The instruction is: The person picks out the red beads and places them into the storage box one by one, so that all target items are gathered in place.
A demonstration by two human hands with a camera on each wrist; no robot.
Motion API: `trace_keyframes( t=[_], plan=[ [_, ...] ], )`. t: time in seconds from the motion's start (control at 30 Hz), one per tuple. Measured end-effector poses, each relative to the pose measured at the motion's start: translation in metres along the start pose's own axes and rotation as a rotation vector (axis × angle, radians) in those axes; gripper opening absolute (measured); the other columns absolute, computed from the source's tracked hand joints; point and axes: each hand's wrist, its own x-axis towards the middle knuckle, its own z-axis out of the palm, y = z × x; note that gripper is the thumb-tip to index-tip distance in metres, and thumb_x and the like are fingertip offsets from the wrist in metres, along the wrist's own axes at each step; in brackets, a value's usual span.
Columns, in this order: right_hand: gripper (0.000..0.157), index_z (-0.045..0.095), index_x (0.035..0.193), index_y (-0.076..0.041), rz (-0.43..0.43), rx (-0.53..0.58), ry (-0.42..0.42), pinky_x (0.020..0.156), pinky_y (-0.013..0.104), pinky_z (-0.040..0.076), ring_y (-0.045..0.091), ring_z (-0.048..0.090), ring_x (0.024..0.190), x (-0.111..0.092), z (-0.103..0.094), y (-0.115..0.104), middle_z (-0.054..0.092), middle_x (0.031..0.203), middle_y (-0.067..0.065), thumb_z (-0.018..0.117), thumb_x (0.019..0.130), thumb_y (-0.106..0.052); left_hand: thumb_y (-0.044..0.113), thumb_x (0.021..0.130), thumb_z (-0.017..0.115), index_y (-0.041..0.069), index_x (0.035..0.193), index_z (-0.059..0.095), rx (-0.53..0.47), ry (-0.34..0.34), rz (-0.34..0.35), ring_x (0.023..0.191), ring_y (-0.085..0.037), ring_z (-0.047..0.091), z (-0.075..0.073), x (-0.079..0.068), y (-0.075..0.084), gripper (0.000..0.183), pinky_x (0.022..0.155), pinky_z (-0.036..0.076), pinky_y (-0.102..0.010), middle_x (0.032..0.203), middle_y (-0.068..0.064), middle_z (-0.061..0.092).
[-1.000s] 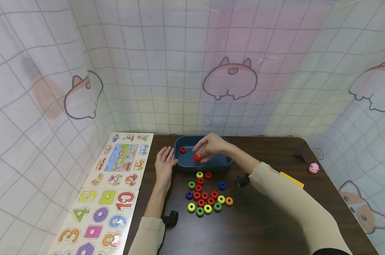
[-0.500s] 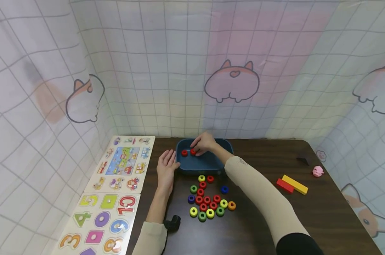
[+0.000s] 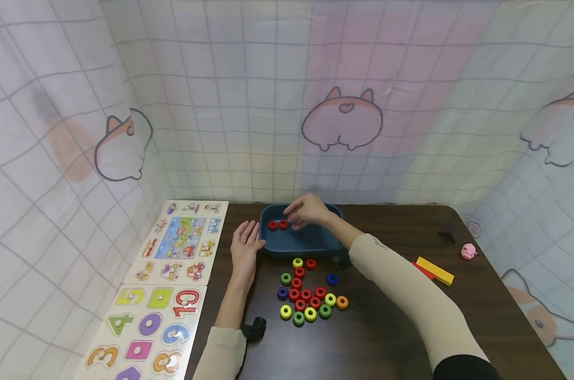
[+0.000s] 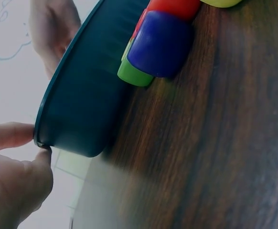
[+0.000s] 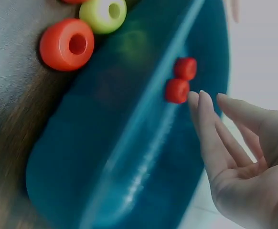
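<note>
A blue tray stands at the back of the table. Two red ring beads lie side by side on its floor at the left end. Over the tray is my right hand; in the right wrist view, its straight fingers are just beside the nearer red bead, with nothing between them and the thumb. At the tray's left end rests my left hand, fingers extended. Its thumb and a finger touch the tray rim in the left wrist view.
In front of the tray lies a loose group of red, yellow, green, blue and orange ring beads. Puzzle boards cover the left side. Yellow and red blocks and a pink pig figure are at right.
My right hand lowered a red bead into the tray beside the first red one, let go of it and has risen slightly. The left hand has stayed at the tray's end.
</note>
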Motion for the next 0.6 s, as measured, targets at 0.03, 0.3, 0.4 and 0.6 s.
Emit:
trace_keyframes(
  t=[0.03, 0.3, 0.4, 0.6],
  plan=[
    [0.029, 0.069, 0.114, 0.004, -0.018, -0.002, -0.017, 0.079, 0.052, 0.058, 0.040, 0.071, 0.086, -0.007, -0.002, -0.004, 0.072, 0.098, 0.023, 0.070, 0.086, 0.003, -0.024, 0.084, 0.052, 0.010, 0.145, 0.032, 0.002, -0.003, 0.003, 0.140, -0.023, 0.039, -0.001, 0.000, 0.000, 0.073, 0.111, 0.037, -0.033, 0.151, -0.014, 0.037],
    [0.019, 0.074, 0.104, -0.009, -0.101, -0.079, -0.181, 0.070, 0.050, 0.060, 0.036, 0.072, 0.079, -0.085, -0.008, -0.015, 0.075, 0.092, 0.012, 0.074, 0.085, -0.005, -0.023, 0.084, 0.053, 0.005, 0.148, 0.027, -0.001, -0.032, -0.024, 0.143, -0.030, 0.032, 0.003, -0.005, 0.011, 0.074, 0.113, 0.035, -0.036, 0.154, -0.018, 0.032],
    [0.019, 0.075, 0.102, -0.012, -0.076, -0.137, -0.244, 0.068, 0.048, 0.060, 0.035, 0.072, 0.077, -0.114, -0.003, -0.002, 0.074, 0.094, 0.014, 0.075, 0.084, -0.005, -0.026, 0.082, 0.053, 0.003, 0.148, 0.026, -0.027, -0.037, -0.025, 0.144, -0.032, 0.030, 0.005, -0.007, 0.014, 0.076, 0.114, 0.032, -0.039, 0.153, -0.018, 0.032],
    [0.020, 0.077, 0.097, -0.010, -0.048, -0.322, -0.285, 0.059, 0.038, 0.061, 0.026, 0.072, 0.069, -0.142, 0.012, 0.037, 0.075, 0.085, 0.005, 0.079, 0.079, -0.003, -0.029, 0.078, 0.053, 0.004, 0.147, 0.027, -0.053, -0.032, 0.002, 0.143, -0.031, 0.031, 0.002, -0.005, 0.010, 0.081, 0.114, 0.032, -0.039, 0.152, -0.016, 0.034]
  ],
)
